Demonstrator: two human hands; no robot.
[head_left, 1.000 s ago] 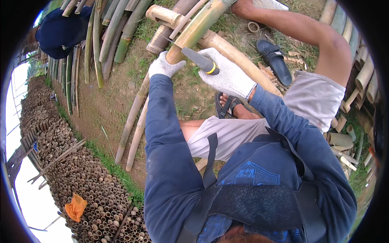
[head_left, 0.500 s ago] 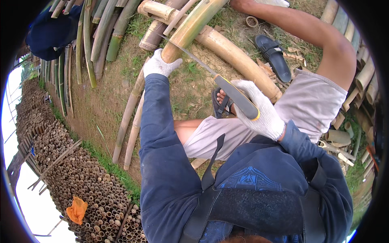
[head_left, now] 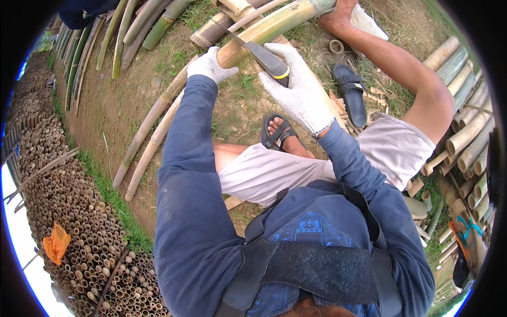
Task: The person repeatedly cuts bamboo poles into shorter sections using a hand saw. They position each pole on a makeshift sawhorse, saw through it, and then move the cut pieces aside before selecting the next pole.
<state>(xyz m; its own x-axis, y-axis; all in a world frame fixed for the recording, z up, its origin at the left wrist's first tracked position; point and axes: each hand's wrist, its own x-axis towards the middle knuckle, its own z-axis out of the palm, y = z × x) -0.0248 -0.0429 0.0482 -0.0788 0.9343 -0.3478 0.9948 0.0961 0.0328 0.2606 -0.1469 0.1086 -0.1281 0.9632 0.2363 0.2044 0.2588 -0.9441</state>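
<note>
My left hand (head_left: 210,65), in a white knit glove, grips the near end of a thick yellow-green bamboo pole (head_left: 274,26) that slants up to the right. My right hand (head_left: 301,90), also gloved, is closed on the black handle of a knife (head_left: 264,55) whose blade lies against the pole just above the left hand. My bare right foot presses on the pole's far end at the top. My left foot sits in a black sandal (head_left: 277,132) below the hands.
A loose black sandal (head_left: 351,92) lies on the grass to the right. Long bamboo poles (head_left: 153,132) lie on the dirt at left and at the top. Stacked cut bamboo tubes (head_left: 68,211) fill the left side, more bamboo (head_left: 470,137) is piled at right. An orange scrap (head_left: 56,244) lies on the stack.
My right hand has swung the knife back up from beside my knee to the pole near the left hand. The left hand has kept its grip on the pole.
</note>
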